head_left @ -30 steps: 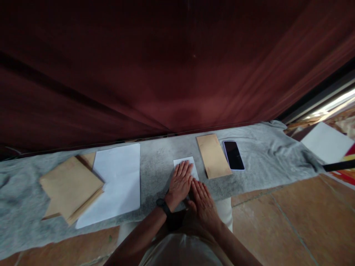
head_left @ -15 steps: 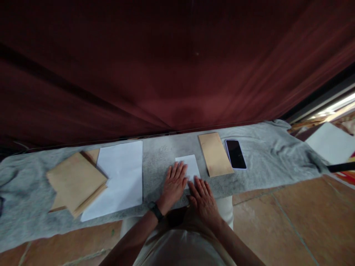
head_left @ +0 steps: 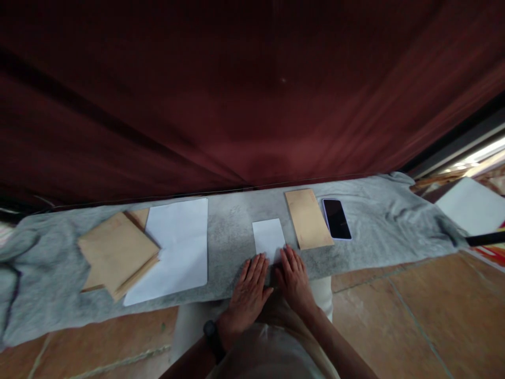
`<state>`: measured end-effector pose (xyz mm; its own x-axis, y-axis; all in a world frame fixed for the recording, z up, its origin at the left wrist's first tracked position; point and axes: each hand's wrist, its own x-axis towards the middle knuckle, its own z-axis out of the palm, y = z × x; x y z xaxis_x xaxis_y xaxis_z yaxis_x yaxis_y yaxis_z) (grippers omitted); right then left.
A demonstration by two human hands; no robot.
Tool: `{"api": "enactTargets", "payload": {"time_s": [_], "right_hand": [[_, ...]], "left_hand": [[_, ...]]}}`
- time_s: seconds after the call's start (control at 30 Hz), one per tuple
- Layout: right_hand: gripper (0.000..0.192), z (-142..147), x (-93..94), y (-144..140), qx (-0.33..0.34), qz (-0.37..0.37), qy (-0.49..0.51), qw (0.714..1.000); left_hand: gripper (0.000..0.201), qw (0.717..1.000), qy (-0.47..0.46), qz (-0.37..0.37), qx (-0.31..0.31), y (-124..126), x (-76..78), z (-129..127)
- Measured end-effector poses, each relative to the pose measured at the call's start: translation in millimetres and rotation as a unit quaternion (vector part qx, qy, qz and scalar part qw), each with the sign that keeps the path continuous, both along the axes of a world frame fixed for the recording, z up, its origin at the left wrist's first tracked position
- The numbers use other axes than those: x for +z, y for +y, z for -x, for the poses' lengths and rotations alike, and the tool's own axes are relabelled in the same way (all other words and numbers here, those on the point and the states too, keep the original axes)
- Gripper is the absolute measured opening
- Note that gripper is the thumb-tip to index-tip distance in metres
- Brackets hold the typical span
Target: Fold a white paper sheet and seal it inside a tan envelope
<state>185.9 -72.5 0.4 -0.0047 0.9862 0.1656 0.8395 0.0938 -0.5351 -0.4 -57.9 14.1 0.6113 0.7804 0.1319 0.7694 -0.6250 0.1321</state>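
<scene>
A small white piece of paper [head_left: 269, 237], apparently folded, lies flat on the grey cloth in front of me. My left hand [head_left: 251, 287] rests at its lower left corner, palm down and fingers stretched out. On the lower right edge of the paper lie the fingertips of my right hand [head_left: 294, 276], also flat and extended. Neither hand grips anything. Just right of the paper is a brown envelope [head_left: 310, 218]. Large white sheets [head_left: 179, 247] lie to the left, with several brown envelopes [head_left: 118, 250] piled across their left side.
A phone [head_left: 336, 218] with a dark screen lies right of the single envelope. Grey cloth [head_left: 229, 226] covers the long narrow surface. Behind it hangs a dark red curtain [head_left: 252, 105]. Tiled floor [head_left: 390, 305] shows below the near edge. A white panel [head_left: 473, 205] stands at far right.
My left hand has slid down toward me, off the paper's left side to its lower corner. The right hand has shifted slightly up and right along the edge. More of the paper shows.
</scene>
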Motion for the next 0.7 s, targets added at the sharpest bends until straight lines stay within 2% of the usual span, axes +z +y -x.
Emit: {"api": "enactTargets", "payload": {"time_s": [0.13,0.27,0.4,0.47,0.53,0.57,0.63,0.7], "right_hand": [[0.054,3,5.4,18,-0.071,0.009,0.047,0.996],[0.055,1,13.5,40,-0.113,0.046,0.159,0.98],[0.031,-3,27.5,54,-0.153,0.119,0.277,0.941],[0.021,-2,39.7,54,-0.145,0.11,0.335,0.925],[0.022,4,55.3,51,-0.126,0.07,0.356,0.923],[0.024,8,63.5,49,-0.111,0.045,0.343,0.932],[0.03,18,77.7,44,-0.059,0.003,0.274,0.96],[0.035,29,85.2,40,-0.003,-0.036,0.188,0.981]], "left_hand": [[0.064,1.0,0.009,0.0,0.024,-2,2.4,-8],[0.053,0.999,-0.018,0.008,0.041,3,2.9,-13],[0.047,0.995,-0.075,0.026,0.058,8,1.3,-12],[0.047,0.987,-0.127,0.062,0.074,11,3.4,-12],[0.048,0.963,-0.213,0.117,0.119,18,10.1,-14],[0.049,0.941,-0.265,0.149,0.147,23,15.5,-16],[0.05,0.881,-0.376,0.207,0.199,36,29.5,-20],[0.049,0.812,-0.478,0.25,0.224,50,44.4,-23]]}}
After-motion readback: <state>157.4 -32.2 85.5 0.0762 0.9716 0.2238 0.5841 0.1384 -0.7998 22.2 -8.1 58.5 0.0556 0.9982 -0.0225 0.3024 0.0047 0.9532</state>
